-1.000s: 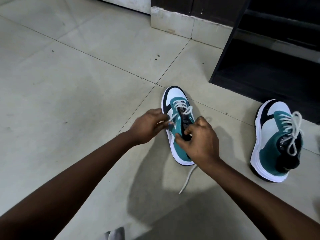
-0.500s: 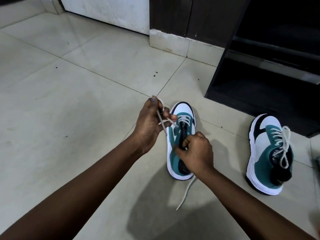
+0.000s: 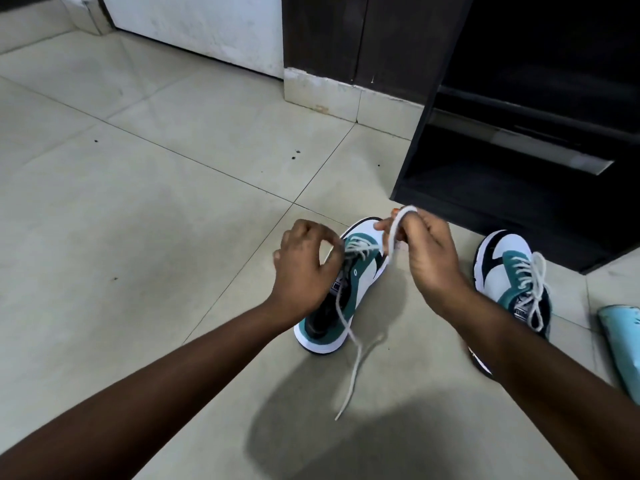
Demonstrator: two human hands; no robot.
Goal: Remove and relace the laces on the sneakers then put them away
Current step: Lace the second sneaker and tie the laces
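Sneakers in teal, white and black sit on the pale tiled floor (image 3: 138,220), and the near sneaker (image 3: 346,292) between the two forearms serves as the landmark. It stands upright on its sole with its toe pointing away from the person, towards the dark shoe rack (image 3: 519,161) that stands beyond it.

At that sneaker's upper eyelets the left hand (image 3: 304,268) has its fingers curled, thumb and fingertips pinched together on the white lace (image 3: 349,327) where it crosses the tongue. Just past the sneaker's toe, on its right side, the right hand (image 3: 429,258) is raised and pinches a loop of the same lace, which arches over its fingertips and runs back down to the shoe. A loose end of the lace hangs from the eyelet area, passes over the sneaker's heel side and trails onto the floor on the side nearest the person.

To the right of the near sneaker, apart from it and partly hidden behind the right forearm, the second sneaker (image 3: 509,271) stands upright with its own lace threaded and tied in a loose bow. Farther right again, at the frame's edge, lies a pale blue object (image 3: 620,337) that is cut off and cannot be identified.
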